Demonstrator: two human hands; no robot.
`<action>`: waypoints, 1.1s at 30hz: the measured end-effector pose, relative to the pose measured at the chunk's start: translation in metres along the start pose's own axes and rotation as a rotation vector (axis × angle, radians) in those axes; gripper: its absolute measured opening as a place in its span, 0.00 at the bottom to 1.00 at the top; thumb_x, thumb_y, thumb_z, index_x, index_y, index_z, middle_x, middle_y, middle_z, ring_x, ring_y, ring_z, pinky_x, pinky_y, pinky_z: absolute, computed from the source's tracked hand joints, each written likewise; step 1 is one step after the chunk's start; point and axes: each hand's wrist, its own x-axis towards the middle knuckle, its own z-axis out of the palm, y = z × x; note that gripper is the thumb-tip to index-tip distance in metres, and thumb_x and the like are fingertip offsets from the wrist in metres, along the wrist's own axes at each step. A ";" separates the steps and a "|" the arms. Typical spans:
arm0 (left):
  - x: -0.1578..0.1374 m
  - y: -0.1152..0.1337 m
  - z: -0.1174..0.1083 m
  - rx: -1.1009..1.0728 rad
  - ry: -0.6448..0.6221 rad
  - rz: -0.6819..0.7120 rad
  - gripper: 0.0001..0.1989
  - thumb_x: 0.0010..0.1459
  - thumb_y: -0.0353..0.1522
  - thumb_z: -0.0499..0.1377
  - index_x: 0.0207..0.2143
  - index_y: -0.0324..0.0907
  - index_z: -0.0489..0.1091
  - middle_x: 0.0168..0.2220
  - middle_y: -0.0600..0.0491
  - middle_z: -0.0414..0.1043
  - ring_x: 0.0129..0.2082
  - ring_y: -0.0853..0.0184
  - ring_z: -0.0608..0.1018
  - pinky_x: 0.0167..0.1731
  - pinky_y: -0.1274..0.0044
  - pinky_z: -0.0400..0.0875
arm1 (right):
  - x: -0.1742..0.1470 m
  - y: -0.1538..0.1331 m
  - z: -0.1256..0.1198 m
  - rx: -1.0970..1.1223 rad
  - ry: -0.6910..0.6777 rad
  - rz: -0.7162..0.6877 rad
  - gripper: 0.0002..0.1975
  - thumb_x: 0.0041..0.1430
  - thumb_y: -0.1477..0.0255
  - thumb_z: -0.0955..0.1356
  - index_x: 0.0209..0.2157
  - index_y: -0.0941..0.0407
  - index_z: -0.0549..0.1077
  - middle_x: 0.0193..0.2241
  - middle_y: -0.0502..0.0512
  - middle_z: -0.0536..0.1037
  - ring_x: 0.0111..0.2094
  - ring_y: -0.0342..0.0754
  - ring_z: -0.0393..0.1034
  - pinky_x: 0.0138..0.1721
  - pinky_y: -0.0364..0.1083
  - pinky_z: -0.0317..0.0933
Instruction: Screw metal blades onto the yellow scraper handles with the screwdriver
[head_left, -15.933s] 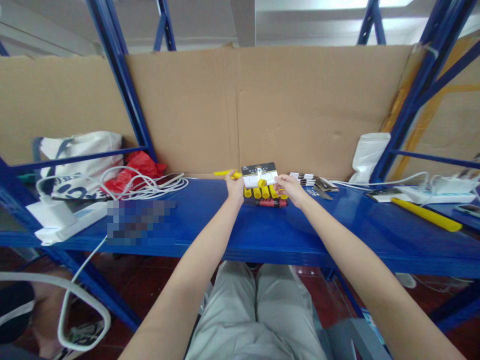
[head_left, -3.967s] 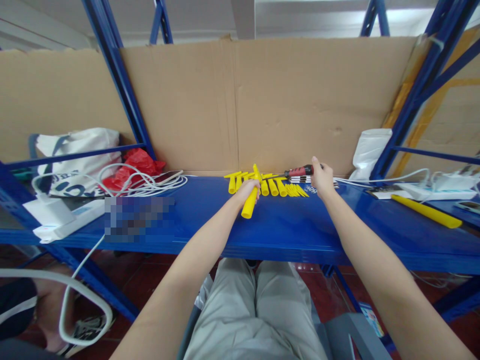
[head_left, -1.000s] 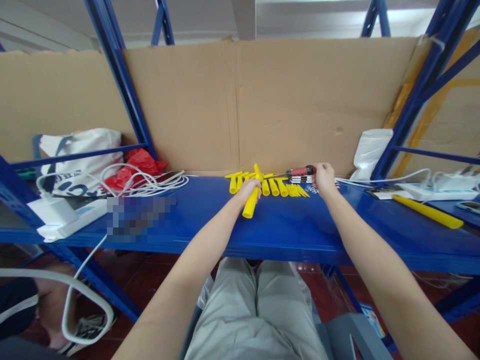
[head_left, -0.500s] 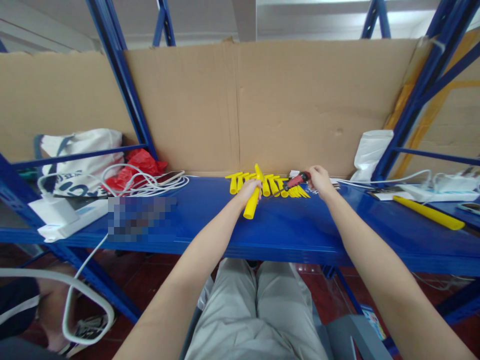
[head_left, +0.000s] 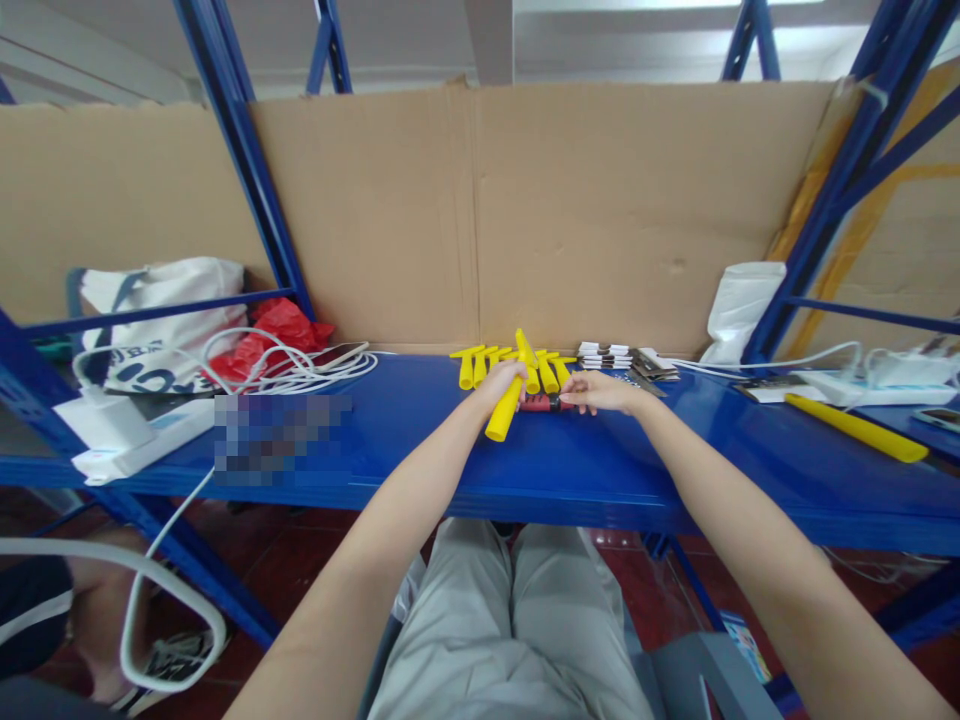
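"Yellow was the tool (head_left: 502, 412) in the left hand (head_left: 504, 379)?"

"Yes, the fingers were wrapped round its shaft, over the blue shelf (head_left: 592, 465)."

"And the right hand (head_left: 596, 391)?"

"Its fingers were at the red screwdriver (head_left: 538, 403), low by the shelf; whether they gripped it was hard to tell."

"What lay behind?"

"Other yellow tools (head_left: 467, 373) in a row, cards (head_left: 600, 357) to their right."

Against 0.5 s ago: your right hand (head_left: 592, 392) is lower and nearer you, fingers at the handle end. Your red-and-black-handled screwdriver (head_left: 537, 403), then tilted, lies level on the blue metal shelf (head_left: 600, 455); white-and-black stacked cards (head_left: 604, 356) are uncovered.
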 end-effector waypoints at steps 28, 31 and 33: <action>0.002 -0.004 0.001 0.114 -0.363 0.071 0.02 0.43 0.28 0.50 0.23 0.42 0.57 0.09 0.58 0.61 0.07 0.71 0.63 0.10 0.80 0.59 | 0.016 0.000 0.009 -0.097 0.394 -0.303 0.05 0.47 0.70 0.66 0.25 0.57 0.67 0.18 0.47 0.68 0.19 0.39 0.61 0.21 0.40 0.55; 0.001 -0.003 0.001 0.126 -0.355 0.074 0.03 0.42 0.27 0.49 0.23 0.43 0.57 0.09 0.58 0.61 0.07 0.71 0.63 0.09 0.80 0.59 | 0.015 -0.002 0.010 -0.099 0.393 -0.312 0.04 0.47 0.70 0.65 0.24 0.56 0.67 0.18 0.47 0.68 0.19 0.40 0.61 0.21 0.40 0.55; 0.001 -0.003 0.002 0.131 -0.353 0.073 0.03 0.43 0.26 0.49 0.23 0.42 0.57 0.09 0.58 0.61 0.07 0.71 0.63 0.10 0.81 0.59 | 0.015 -0.003 0.010 -0.093 0.391 -0.308 0.04 0.47 0.70 0.65 0.24 0.56 0.66 0.17 0.47 0.68 0.19 0.40 0.61 0.21 0.40 0.55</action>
